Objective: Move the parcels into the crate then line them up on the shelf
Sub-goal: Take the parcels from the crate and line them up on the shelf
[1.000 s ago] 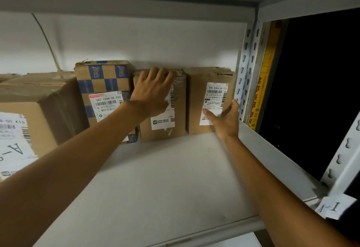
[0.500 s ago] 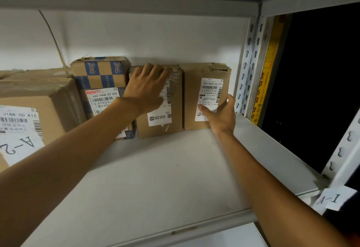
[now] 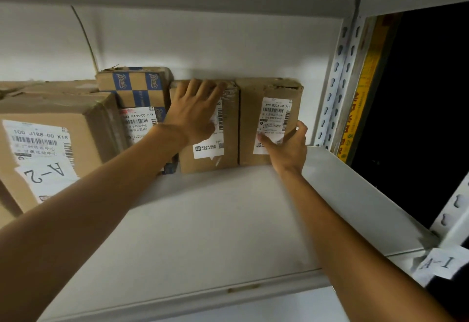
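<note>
Left hand (image 3: 194,116) lay spread on the middle box (image 3: 228,151), right hand (image 3: 288,150) gripped the right box (image 3: 250,118); pressing both back evenly should square them.

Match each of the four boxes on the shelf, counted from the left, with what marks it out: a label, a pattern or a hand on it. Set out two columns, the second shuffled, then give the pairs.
Column one:
1. leftmost box
2. second parcel
3. third parcel
4. rightmost parcel

Column two:
a. the right hand grips its lower right edge
b. blue checks on the cardboard
c. a paper marked A-2 on its front
d. the left hand lies flat on its front

Pairs: 1-c; 2-b; 3-d; 4-a
</note>
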Demonstrator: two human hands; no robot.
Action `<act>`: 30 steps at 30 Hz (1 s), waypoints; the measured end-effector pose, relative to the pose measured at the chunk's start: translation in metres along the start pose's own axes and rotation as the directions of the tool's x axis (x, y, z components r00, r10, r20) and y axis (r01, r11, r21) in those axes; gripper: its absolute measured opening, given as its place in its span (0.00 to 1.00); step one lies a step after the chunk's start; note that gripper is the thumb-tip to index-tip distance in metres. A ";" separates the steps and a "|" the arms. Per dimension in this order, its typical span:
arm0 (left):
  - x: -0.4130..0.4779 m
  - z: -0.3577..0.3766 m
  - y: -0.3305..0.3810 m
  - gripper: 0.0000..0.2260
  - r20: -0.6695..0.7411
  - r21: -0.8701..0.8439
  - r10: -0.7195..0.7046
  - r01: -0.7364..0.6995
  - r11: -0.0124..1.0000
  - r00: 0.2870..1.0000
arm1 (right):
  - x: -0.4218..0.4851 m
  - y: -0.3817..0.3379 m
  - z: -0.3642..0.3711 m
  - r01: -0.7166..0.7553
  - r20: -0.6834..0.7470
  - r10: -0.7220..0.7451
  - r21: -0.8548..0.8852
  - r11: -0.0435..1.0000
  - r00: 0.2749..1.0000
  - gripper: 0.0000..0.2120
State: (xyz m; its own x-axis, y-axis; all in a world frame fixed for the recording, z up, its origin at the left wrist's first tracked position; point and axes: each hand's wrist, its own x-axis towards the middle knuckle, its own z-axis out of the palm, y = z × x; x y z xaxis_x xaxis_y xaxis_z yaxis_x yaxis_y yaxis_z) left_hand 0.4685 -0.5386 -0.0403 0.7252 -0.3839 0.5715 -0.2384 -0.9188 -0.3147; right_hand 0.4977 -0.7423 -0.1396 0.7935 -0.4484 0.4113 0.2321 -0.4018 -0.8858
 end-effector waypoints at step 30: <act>-0.218 -0.090 -0.045 0.25 0.342 -0.424 0.095 0.063 0.903 0.935 | -0.210 -0.152 -0.017 0.206 0.582 -0.057 -0.192 0.960 0.811 0.26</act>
State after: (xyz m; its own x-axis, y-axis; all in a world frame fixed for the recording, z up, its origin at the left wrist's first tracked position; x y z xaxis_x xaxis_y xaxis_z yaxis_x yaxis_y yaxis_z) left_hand 0.2629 -0.4223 -0.0820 0.8761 -0.4150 0.2456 -0.4436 -0.8932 0.0730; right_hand 0.2866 -0.6007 -0.0879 0.9578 0.1243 0.2590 0.2778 -0.6314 -0.7240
